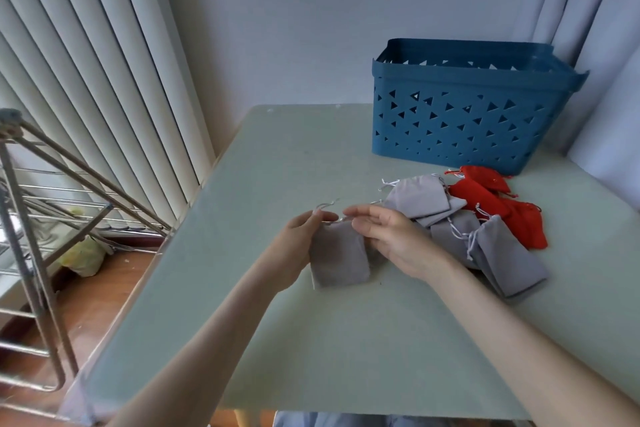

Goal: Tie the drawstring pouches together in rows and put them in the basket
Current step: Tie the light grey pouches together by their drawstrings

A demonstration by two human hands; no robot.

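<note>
A grey drawstring pouch (337,255) lies flat on the pale green table (311,340) between my hands. My left hand (298,246) grips the pouch's left edge and pinches its thin grey drawstring (327,204) near the top. My right hand (388,236) hovers over the pouch's right side, its fingertips pinching at the cord by the pouch's mouth. To the right lies a pile of several grey pouches (460,218) and red pouches (498,201). The blue basket (464,114) with triangular holes stands at the far right.
A metal drying rack (38,218) stands off the table's left edge, over a wooden floor. Vertical blinds (86,62) hang at the left and a curtain (606,45) at the right. A wall is close behind the table.
</note>
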